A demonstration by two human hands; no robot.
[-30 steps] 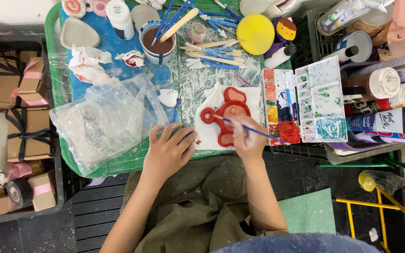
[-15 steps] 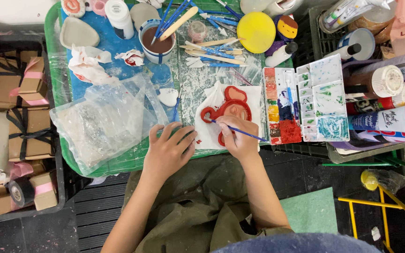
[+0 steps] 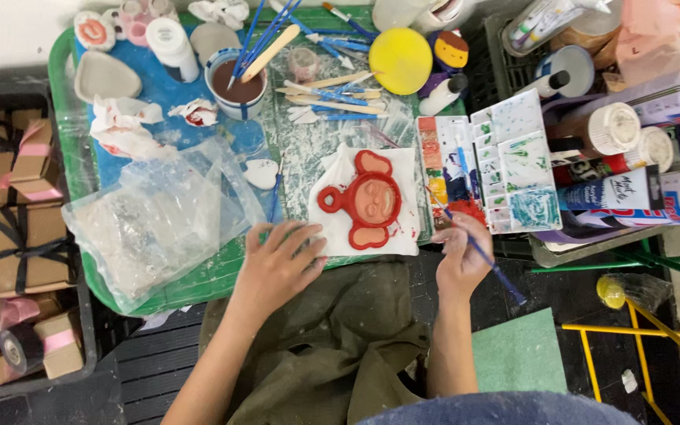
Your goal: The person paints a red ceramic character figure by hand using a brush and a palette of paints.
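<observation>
Right hand [image 3: 460, 260] pinches a thin blue paintbrush [image 3: 478, 250] over the paint palette [image 3: 485, 169]; left hand [image 3: 277, 264] lies flat, empty, beside the red clay monkey-face piece [image 3: 370, 198]. An overloaded brush could drip.

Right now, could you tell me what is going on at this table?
A person is painting a red clay monkey face that lies on a white paper towel. The right hand holds a blue-handled brush, its tip at the paint palette. The left hand rests flat on the green tray, at the towel's edge.
</observation>
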